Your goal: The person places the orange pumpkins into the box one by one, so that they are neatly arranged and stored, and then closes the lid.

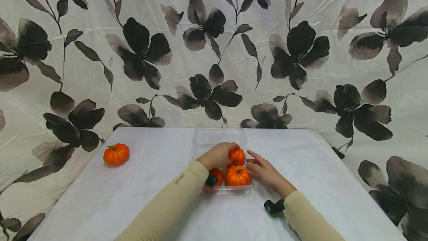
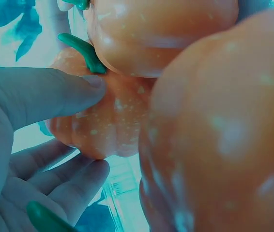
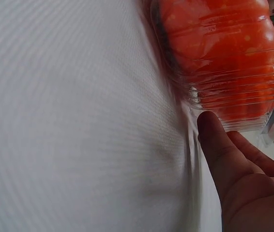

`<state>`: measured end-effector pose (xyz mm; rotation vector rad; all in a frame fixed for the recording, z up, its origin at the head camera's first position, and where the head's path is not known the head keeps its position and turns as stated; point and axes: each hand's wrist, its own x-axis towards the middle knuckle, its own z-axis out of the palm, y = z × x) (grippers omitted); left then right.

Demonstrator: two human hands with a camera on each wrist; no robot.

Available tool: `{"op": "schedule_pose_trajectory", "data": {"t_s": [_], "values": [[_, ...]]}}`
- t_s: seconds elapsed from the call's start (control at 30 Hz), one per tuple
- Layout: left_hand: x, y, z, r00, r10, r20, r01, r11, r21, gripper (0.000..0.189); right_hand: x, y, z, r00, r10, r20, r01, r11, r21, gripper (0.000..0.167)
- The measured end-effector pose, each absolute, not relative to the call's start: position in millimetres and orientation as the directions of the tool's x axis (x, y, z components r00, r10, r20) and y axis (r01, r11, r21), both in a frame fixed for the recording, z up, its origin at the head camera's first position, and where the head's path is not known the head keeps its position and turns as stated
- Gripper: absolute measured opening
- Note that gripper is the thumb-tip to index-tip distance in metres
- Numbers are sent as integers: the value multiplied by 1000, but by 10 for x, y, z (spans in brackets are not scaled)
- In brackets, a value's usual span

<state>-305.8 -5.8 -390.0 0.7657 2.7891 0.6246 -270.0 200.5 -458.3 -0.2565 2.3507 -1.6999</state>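
Observation:
My left hand (image 1: 219, 154) grips a small orange toy pumpkin (image 1: 238, 156) over the back of a clear plastic clamshell box (image 1: 230, 189). In the left wrist view, the thumb presses on this pumpkin (image 2: 115, 121) beside its green stem, with fingers beneath it. In the box's front half lie two more pumpkins, one at the right (image 1: 238, 176) and one at the left (image 1: 217, 175), partly covered by the left wrist. My right hand (image 1: 269, 174) is at the box's right side, fingers extended; in the right wrist view its fingertips are right at the ribbed wall (image 3: 234, 125).
Another orange pumpkin (image 1: 116, 154) sits at the far left of the white-covered table (image 1: 150, 174). The box's transparent lid (image 1: 219, 136) lies folded back towards the table's rear edge. A flower-printed cloth (image 1: 214, 58) hangs behind the table.

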Motion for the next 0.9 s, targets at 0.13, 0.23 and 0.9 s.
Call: {"op": "schedule_pose_trajectory", "data": {"t_s": [0.13, 0.23, 0.9], "values": [[-3046, -61, -3891, -849, 525, -63, 456, 786, 417, 53, -2704, 2009, -4578, -956, -281, -84, -10, 316, -949, 58], [-3038, -70, -3873, -849, 524, -69, 458, 795, 398, 56, -2706, 2015, -4569, -954, -286, -86, -9, 317, -948, 58], [-3025, -362, -3778, -849, 528, -34, 464, 775, 429, 59, -2703, 2016, -4587, -956, -279, -91, -8, 335, -942, 58]]}}
